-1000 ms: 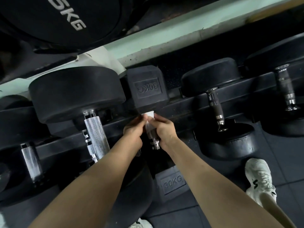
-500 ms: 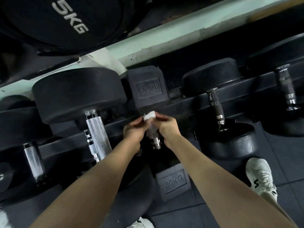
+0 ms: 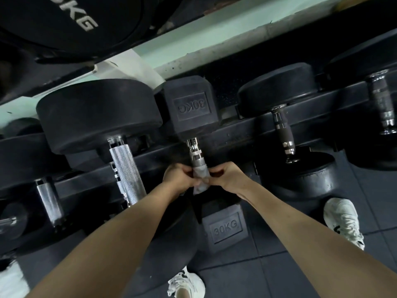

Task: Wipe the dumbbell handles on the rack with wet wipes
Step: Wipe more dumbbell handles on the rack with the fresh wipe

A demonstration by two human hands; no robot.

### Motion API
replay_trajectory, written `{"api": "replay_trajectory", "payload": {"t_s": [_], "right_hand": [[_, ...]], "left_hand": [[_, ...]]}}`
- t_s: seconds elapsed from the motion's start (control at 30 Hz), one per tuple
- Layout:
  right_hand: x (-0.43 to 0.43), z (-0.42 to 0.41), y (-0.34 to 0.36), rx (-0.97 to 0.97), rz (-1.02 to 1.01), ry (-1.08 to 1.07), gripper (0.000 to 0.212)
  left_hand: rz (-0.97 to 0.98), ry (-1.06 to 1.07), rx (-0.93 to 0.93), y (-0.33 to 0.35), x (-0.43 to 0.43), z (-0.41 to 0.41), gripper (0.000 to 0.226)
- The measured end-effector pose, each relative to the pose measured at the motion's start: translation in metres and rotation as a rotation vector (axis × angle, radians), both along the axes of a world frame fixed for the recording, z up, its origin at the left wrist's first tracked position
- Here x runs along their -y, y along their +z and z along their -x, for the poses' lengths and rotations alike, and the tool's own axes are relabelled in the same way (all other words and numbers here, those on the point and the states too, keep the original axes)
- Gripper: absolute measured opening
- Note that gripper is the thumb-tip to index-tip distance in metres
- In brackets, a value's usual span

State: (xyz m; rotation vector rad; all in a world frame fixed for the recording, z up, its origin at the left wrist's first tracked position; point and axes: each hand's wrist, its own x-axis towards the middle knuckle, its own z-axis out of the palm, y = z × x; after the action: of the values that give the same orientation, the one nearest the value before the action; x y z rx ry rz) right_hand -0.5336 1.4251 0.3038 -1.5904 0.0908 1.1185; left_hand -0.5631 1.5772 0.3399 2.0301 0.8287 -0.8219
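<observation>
One head-worn camera, looking steeply down at the rack [image 3: 240, 127].
It faces forward and down from close above the 30KG dumbbell [image 3: 191, 108], which sits mid-frame; the pale wall [image 3: 193, 37] lies beyond it at the top edge, and the floor [image 3: 279, 265] and a shoe [image 3: 343, 222] lie nearer than it, at the bottom.

Dark tiled floor [image 3: 382, 211], pale green wall [image 3: 214, 37]

Your wipe [image 3: 200, 179] looks like thin, pale, crumpled fabric around the 30KG handle [image 3: 196, 154], which is glossy ringed chrome. The hex head [image 3: 190, 106] above it is matt black rubber. The knurled handle [image 3: 125, 168] to your left is rough, bright metal. The floor tiles [image 3: 300, 265] look dull and dark.
</observation>
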Motion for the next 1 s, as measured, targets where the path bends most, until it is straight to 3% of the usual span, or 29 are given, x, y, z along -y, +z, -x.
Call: {"api": "replay_trajectory", "payload": {"t_s": [0.23, 0.33, 0.47, 0.57, 0.67, 0.77, 0.87, 0.93, 1.0], "right_hand": [[0.0, -0.017, 0.003, -0.047, 0.062, 0.195, 0.031], [-0.003, -0.019, 0.002, -0.035, 0.146, 0.273, 0.027], [-0.009, -0.004, 0.005, 0.152, 0.31, 0.257, 0.026], [-0.018, 0.004, 0.016, 0.237, 0.411, 0.28, 0.04], [-0.029, 0.002, 0.013, 0.139, 0.429, 0.229, 0.044], [-0.032, -0.004, 0.005, -0.039, 0.298, 0.132, 0.048], [-0.032, 0.0, 0.001, -0.071, 0.265, 0.073, 0.048], [-0.032, 0.005, 0.0, -0.022, 0.294, 0.058, 0.048], [-0.028, 0.01, 0.004, 0.103, 0.388, 0.078, 0.043]], "left_hand": [[0.185, 0.306, -0.115, 0.0, 0.007, -0.012, 0.052], [0.157, 0.325, -0.073, -0.003, 0.004, -0.011, 0.05], [0.113, 0.383, -0.022, -0.006, -0.001, -0.007, 0.039], [0.264, 0.438, -0.042, -0.006, 0.003, -0.006, 0.03], [0.329, 0.444, -0.091, -0.009, 0.002, -0.009, 0.028], [0.282, 0.429, -0.105, -0.009, -0.002, -0.009, 0.02], [0.205, 0.349, -0.084, -0.007, -0.007, -0.002, 0.024], [0.129, 0.299, -0.059, -0.004, -0.005, -0.001, 0.016], [0.093, 0.326, 0.003, -0.003, -0.001, -0.003, 0.022]]}}
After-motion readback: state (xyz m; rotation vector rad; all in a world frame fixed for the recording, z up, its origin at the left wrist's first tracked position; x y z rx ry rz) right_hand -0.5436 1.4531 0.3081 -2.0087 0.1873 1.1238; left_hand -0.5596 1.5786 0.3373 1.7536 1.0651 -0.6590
